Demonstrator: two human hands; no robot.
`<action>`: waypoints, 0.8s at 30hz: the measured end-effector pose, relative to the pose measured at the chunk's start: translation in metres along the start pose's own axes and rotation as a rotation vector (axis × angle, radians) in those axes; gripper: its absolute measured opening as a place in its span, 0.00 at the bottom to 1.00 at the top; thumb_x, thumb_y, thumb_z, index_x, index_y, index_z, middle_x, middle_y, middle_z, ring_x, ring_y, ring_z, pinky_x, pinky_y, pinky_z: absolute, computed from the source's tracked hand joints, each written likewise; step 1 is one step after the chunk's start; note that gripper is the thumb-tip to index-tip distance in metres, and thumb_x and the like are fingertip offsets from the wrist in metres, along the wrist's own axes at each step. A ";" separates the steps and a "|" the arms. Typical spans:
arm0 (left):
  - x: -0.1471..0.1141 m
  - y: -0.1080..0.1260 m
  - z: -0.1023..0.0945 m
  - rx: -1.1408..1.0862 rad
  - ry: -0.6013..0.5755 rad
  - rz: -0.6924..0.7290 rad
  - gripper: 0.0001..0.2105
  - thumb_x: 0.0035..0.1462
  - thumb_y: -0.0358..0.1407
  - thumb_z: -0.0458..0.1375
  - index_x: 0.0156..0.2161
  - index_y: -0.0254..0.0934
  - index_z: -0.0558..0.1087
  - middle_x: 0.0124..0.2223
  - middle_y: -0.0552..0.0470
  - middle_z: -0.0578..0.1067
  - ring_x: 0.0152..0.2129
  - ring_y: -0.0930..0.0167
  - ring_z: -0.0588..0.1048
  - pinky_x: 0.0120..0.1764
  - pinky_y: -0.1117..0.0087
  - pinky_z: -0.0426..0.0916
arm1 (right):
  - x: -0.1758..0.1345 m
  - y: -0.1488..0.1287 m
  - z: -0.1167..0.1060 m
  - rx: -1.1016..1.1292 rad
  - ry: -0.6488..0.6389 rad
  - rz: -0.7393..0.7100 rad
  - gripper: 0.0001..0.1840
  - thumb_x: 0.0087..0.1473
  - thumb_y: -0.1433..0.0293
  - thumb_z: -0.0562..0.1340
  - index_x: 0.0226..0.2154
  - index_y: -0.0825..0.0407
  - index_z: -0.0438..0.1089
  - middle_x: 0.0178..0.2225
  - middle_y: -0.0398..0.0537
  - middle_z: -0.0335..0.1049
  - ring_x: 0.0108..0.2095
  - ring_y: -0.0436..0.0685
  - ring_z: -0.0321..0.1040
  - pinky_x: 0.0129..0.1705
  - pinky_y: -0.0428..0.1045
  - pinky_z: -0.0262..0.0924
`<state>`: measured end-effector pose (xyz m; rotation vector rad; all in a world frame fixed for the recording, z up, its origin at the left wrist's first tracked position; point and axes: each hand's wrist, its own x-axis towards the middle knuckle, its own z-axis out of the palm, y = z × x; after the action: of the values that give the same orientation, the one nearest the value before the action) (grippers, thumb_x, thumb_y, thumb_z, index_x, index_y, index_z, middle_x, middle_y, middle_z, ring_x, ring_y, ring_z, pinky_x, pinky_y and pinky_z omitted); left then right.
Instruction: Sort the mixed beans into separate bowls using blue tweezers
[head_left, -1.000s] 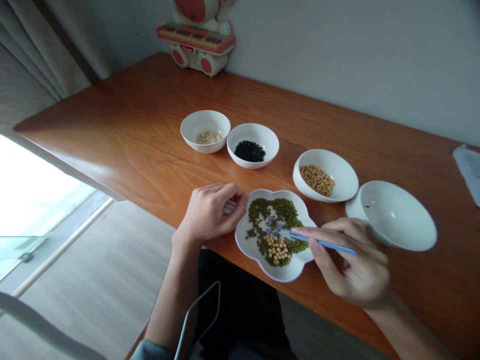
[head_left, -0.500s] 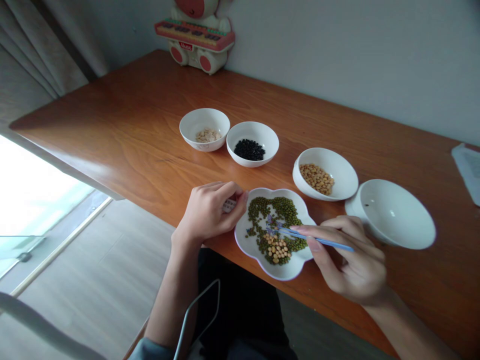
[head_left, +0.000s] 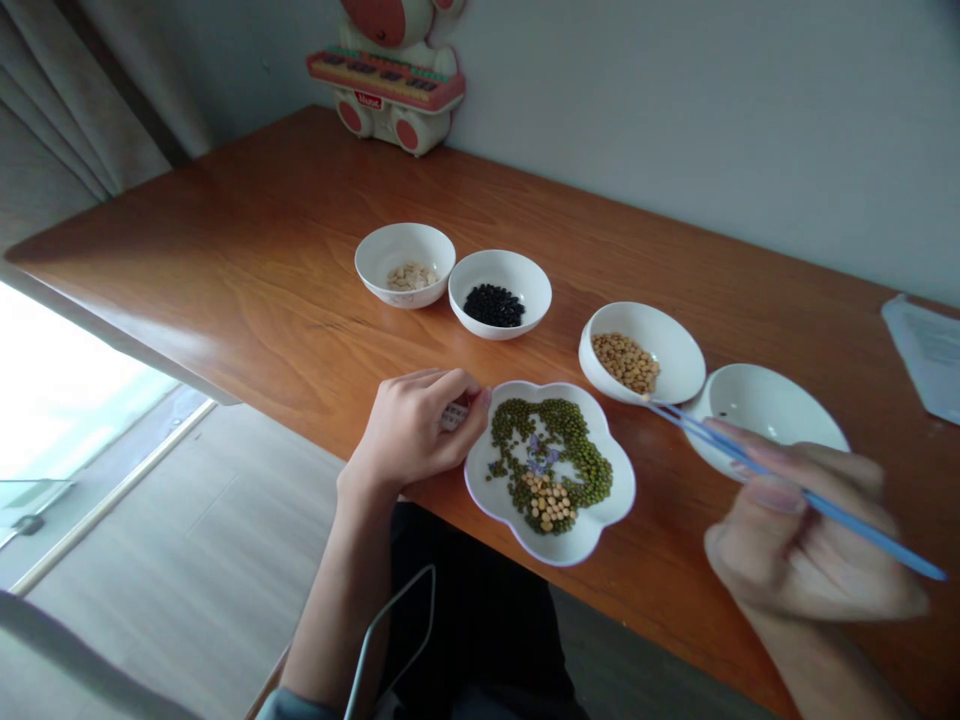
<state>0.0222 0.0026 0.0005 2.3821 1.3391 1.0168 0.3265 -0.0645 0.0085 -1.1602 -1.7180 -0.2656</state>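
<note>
My right hand (head_left: 810,530), blurred by motion, grips blue tweezers (head_left: 814,500). Their tips are at the near rim of the white bowl of yellow soybeans (head_left: 626,362), with a small pale bean (head_left: 646,398) seeming to sit at the tips. My left hand (head_left: 420,425) is curled, thumb and forefinger at the left rim of a flower-shaped dish (head_left: 600,535). A small white printed thing (head_left: 454,416) shows inside its curled fingers. In the dish lie green mung beans (head_left: 574,430), a cluster of soybeans (head_left: 549,502) and a purple printed pattern, partly bare.
Behind the dish stand a bowl of black beans (head_left: 493,305) and a bowl of flat pale seeds (head_left: 411,277). At right, another white bowl (head_left: 780,400) holds one dark speck. A toy keyboard figure (head_left: 390,90) stands by the wall; a white translucent packet (head_left: 926,355) lies far right.
My right hand has moved right and the tweezer tips have gone from the dish to the soybean bowl's rim. My left hand stays by the dish. The view has shifted slightly.
</note>
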 end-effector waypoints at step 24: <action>0.000 0.001 0.000 0.000 0.012 0.000 0.09 0.65 0.35 0.58 0.31 0.38 0.72 0.27 0.55 0.77 0.20 0.75 0.72 0.27 0.73 0.63 | 0.005 -0.026 0.017 0.349 -0.508 -0.076 0.24 0.56 0.81 0.65 0.53 0.47 0.75 0.42 0.44 0.83 0.35 0.53 0.78 0.39 0.52 0.71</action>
<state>0.0229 0.0023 0.0008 2.3796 1.3432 1.0321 0.2955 -0.0642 0.0132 -0.9504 -2.1446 0.3032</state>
